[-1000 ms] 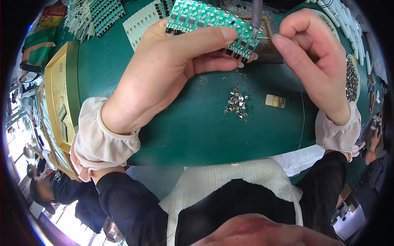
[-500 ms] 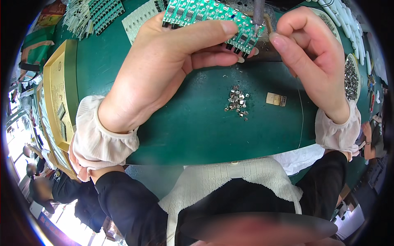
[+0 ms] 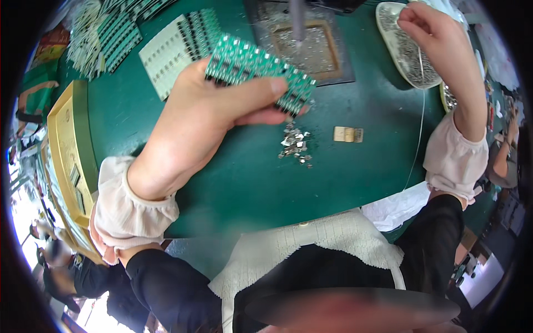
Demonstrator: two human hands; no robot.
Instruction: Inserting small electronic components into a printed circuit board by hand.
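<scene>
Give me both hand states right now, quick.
Left hand: closed, holding the green circuit board.
Right hand: fingers curled closed over the oval tray; whether anything is pinched can't be told.

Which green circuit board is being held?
The circuit board gripped in the left hand, in front of the tabletop's middle; the other green boards lie unheld toward the picture's upper left.

- I wear this camera on my head, the left of two side by side, and it faces down at my left hand (image 3: 202,108) and right hand (image 3: 436,30)
- It looks from close above the table (image 3: 250,186), so my hands show large
- Its wide fisheye takes in my torso (image 3: 333,266) below and bends the table's near edge
</scene>
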